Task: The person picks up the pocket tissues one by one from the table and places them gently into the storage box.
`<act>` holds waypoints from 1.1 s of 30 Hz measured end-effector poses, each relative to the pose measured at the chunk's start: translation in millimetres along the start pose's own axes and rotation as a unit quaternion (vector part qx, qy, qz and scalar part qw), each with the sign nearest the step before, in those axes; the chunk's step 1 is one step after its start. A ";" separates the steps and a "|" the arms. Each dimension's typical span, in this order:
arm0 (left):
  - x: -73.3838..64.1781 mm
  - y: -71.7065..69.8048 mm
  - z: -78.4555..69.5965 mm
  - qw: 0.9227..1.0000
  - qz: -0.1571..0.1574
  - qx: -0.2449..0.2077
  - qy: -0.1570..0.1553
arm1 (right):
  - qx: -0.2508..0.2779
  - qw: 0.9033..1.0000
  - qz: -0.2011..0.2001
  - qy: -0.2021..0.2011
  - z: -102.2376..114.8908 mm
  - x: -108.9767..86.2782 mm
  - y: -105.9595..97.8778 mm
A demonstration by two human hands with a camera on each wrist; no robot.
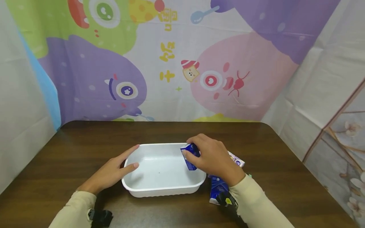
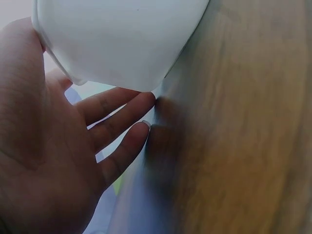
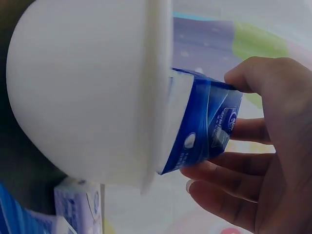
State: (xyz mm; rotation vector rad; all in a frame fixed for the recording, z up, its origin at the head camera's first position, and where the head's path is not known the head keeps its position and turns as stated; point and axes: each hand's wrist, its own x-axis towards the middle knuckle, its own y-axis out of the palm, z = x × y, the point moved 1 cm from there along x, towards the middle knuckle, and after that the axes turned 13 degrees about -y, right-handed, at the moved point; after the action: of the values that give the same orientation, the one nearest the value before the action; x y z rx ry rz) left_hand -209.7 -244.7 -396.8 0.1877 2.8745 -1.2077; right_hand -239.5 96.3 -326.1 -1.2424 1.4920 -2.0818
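My right hand [image 1: 212, 156] grips a small blue-and-white carton [image 1: 190, 156] over the right end of a white plastic tub [image 1: 159, 191]. In the right wrist view the carton [image 3: 200, 126] tilts, its lower end hidden behind the tub's wall, with thumb and fingers on its upper end. My left hand [image 1: 114, 171] holds the tub's left end, thumb over the rim and fingers along the outside. Seen from the left wrist, those fingers [image 2: 119, 117] spread beside the tub [image 2: 122, 44], close to the tabletop. The inside of the tub shows bare white floor.
Under my right forearm on the brown table [image 1: 159, 210] lies another blue pack [image 1: 218, 188], partly covered. Just behind it is a white-and-purple box [image 1: 236, 159]. A cartoon-printed cloth [image 1: 176, 104] hangs along the table's far edge, with pale cloth at both sides.
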 end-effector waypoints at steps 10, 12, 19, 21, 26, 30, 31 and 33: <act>2.6 0.4 -2.8 1.000 -0.001 0.002 0.002 | -0.012 0.998 0.030 -0.048 3.5 3.3 14.1; 2.5 0.7 -3.1 1.000 -0.001 0.001 0.002 | -0.014 0.997 0.038 -0.059 3.7 2.9 17.1; 1.3 1.8 -4.1 1.000 -0.003 -0.004 0.004 | -0.016 0.995 0.052 -0.085 2.2 1.1 25.3; 0.9 2.5 -3.7 1.000 -0.004 -0.005 0.006 | -0.019 0.994 0.057 -0.089 1.7 0.9 27.2; 1.5 2.8 -3.5 1.000 -0.007 -0.002 0.008 | -0.031 0.992 0.081 -0.093 0.9 0.9 31.0; 2.1 2.2 -3.8 1.000 -0.009 0.000 0.011 | -0.032 0.990 0.100 -0.090 2.9 1.0 32.2; 2.2 2.1 -3.8 1.000 -0.008 0.000 0.010 | -0.031 0.990 0.104 -0.090 3.5 0.8 32.4; 2.3 2.2 -3.8 1.000 -0.006 0.001 0.009 | -0.029 0.989 0.110 -0.091 4.7 0.1 33.0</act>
State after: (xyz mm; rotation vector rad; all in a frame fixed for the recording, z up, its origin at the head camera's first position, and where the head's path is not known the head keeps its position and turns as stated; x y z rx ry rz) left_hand -211.6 -240.3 -395.9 0.1818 2.8936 -1.2176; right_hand -243.7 79.5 -354.5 -1.1931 1.5385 -1.7469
